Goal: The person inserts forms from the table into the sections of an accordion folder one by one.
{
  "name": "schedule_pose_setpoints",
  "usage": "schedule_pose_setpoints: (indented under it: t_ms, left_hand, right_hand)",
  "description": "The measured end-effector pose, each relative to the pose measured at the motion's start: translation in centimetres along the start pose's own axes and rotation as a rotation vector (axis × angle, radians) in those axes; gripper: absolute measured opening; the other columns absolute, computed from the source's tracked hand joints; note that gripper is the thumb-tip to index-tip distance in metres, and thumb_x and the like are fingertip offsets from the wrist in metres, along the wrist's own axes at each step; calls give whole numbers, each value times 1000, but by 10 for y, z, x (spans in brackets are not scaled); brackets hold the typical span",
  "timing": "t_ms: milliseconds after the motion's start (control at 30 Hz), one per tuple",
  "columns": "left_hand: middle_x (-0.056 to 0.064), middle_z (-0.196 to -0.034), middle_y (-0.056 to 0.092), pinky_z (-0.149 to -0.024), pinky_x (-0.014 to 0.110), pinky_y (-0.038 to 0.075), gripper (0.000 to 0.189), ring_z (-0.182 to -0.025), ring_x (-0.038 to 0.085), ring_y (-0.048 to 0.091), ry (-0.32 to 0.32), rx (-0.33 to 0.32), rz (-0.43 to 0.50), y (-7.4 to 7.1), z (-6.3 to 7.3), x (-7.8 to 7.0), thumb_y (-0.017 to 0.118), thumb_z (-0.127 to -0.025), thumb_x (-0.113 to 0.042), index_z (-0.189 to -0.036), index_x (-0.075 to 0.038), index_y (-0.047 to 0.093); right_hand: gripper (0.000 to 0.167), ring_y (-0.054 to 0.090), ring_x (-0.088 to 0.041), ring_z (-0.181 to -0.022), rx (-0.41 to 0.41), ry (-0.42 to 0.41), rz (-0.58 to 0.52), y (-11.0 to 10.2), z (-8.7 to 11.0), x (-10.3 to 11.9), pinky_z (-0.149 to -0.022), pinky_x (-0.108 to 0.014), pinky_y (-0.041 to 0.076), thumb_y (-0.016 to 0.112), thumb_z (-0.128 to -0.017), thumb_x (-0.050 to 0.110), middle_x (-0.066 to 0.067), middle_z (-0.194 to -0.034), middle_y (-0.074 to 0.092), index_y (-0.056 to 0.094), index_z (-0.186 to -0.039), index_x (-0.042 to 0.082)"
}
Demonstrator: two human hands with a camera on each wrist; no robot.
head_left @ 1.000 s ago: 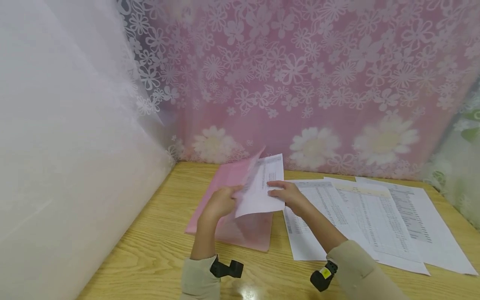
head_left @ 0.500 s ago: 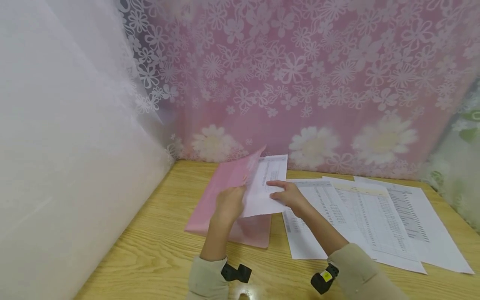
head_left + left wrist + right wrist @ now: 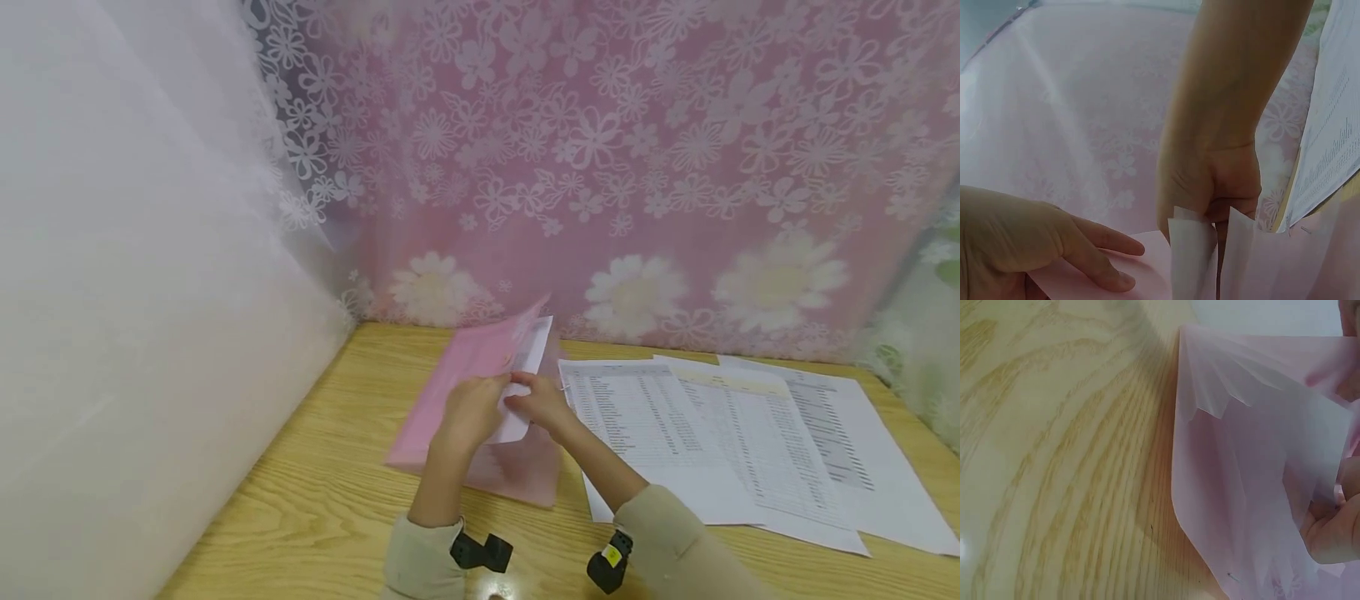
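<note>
A translucent pink plastic folder (image 3: 461,362) lies on the table with its front cover lifted. My left hand (image 3: 468,412) pinches that cover near its open edge; in the left wrist view the left hand (image 3: 1035,244) has the pink plastic between thumb and fingers. My right hand (image 3: 543,404) grips a white printed sheet (image 3: 538,337) that stands tilted between the covers. The right hand's curled fingers (image 3: 1335,534) show at the paper's edge in the right wrist view, where layered white corners (image 3: 1219,394) sit inside the folder. Much of the sheet is hidden behind the cover.
To the right, several printed sheets (image 3: 637,433) lie fanned out and overlapping on the wooden table (image 3: 300,508). A pink flowered curtain (image 3: 600,167) hangs behind the table, and a white sheet-like screen (image 3: 150,292) borders the left.
My right hand has moved left with the sheet, so less of the paper shows outside the folder. My left hand has shifted right along with the cover, and the two hands are now close together.
</note>
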State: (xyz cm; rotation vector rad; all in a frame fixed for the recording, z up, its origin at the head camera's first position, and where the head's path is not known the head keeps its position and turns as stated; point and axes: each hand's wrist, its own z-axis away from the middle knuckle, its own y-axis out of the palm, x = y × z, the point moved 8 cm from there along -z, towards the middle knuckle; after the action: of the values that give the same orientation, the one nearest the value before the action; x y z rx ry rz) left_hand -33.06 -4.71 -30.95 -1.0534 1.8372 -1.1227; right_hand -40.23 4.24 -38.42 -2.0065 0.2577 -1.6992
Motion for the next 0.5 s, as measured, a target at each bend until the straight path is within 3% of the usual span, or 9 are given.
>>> schedule_pose_setpoints:
  t_ms: [133,267,333,500]
  left_hand:
    - [10,-94,68,-66,32,49,40,-77,24,63,1,-1,16,1,0,-1,64,-75,6,-112,-6,65]
    - [10,-98,67,-70,34,49,41,-83,25,62,-30,18,49,0,1,3,62,-76,6,-115,-7,64]
    - [11,-100,67,-66,34,49,44,-78,26,62,-51,42,99,1,1,5,60,-77,9,-119,-5,62]
    - [13,-105,65,-63,34,48,50,-75,27,60,-101,64,173,0,1,13,56,-76,12,-122,-4,59]
  right_hand:
    - [43,54,-31,-98,-37,-38,98,3,-1,3,-77,-40,46,65,-75,4,-21,-115,59,60,-117,-3]
    - [42,57,-28,-90,-8,-9,85,6,0,2,-70,-36,48,66,-79,10,-21,-116,58,60,-119,-1]
    - [42,57,-24,-83,-16,11,64,4,1,0,-64,-33,49,65,-82,14,-20,-114,59,59,-121,0]
    - [35,51,-15,-59,-121,25,4,-10,2,0,-49,-28,48,62,-84,14,-9,-79,58,62,-116,0]
